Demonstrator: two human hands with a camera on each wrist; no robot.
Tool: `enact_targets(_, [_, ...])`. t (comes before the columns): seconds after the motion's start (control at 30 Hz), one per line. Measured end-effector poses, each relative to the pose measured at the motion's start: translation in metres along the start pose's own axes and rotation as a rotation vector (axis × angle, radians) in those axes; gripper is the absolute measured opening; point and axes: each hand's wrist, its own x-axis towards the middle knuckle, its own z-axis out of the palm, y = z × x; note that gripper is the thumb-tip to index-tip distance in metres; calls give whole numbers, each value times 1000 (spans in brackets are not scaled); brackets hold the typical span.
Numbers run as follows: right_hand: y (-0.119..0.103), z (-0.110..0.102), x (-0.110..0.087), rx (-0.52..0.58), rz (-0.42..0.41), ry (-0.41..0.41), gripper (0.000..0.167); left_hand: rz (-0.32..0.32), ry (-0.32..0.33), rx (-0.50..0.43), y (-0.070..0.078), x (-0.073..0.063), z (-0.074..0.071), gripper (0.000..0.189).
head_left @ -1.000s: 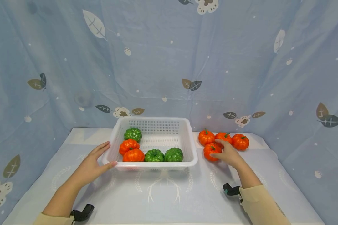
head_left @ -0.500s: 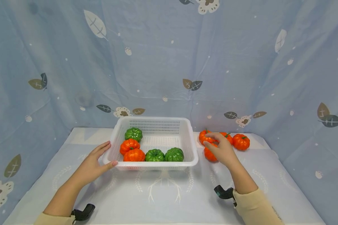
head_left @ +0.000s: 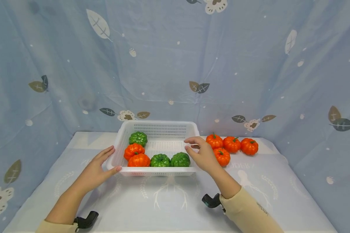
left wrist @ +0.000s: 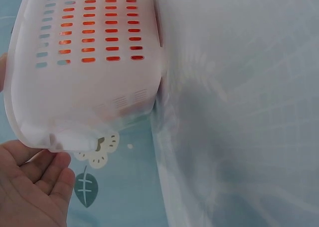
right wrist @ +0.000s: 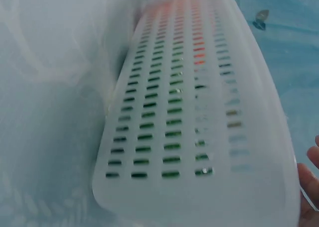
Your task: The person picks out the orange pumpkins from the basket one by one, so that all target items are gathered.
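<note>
A white plastic basket (head_left: 156, 170) with slotted walls stands in the middle of the table. Inside it, green pumpkins (head_left: 180, 160) lie at the front right and back left, and two orange pumpkins (head_left: 138, 160) at the left. My left hand (head_left: 91, 173) touches the basket's left front corner, thumb and fingers spread along the rim; its fingertips meet the rim's underside in the left wrist view. Reaching over the basket's right rim, my right hand (head_left: 202, 153) holds nothing, its fingers bent and apart from the thumb. In the right wrist view the slotted wall hides most of that hand.
Several orange pumpkins (head_left: 231, 144) sit grouped on the table to the right of the basket. A pale patterned cloth (head_left: 175, 207) covers the table. Behind it hangs a blue curtain (head_left: 163, 64) with leaf prints.
My right hand has left the orange pumpkins at the right and moved left, over the basket's right rim. The left hand and the basket stay in place.
</note>
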Motion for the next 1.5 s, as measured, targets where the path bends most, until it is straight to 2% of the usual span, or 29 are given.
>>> enact_targets(0.23, [-9, 37, 13, 37, -20, -95, 20, 15, 9, 3, -3, 0, -1, 93])
enact_targets(0.53, [-30, 79, 29, -10, -43, -329, 28, 22, 9, -7, 0, 0, 0, 92])
enact_targets(0.67, [-37, 92, 36, -49, -23, -419, 31, 29, 12, -11, 1, 0, 0, 91])
enact_targets(1.0, [-39, 115, 49, -132, 23, -552, 31, 29, 6, -6, 2, 0, -1, 91])
enact_targets(1.17, [-37, 125, 54, -174, 66, -605, 39, 29, 2, -3, 2, 0, -2, 91])
enact_targets(1.33, [-38, 129, 58, -188, 97, -666, 45, 21, -4, -7, 1, 0, -2, 93])
enact_targets(1.5, [-40, 128, 57, -191, 104, -686, 43, 25, -6, -11, 1, 0, -1, 91])
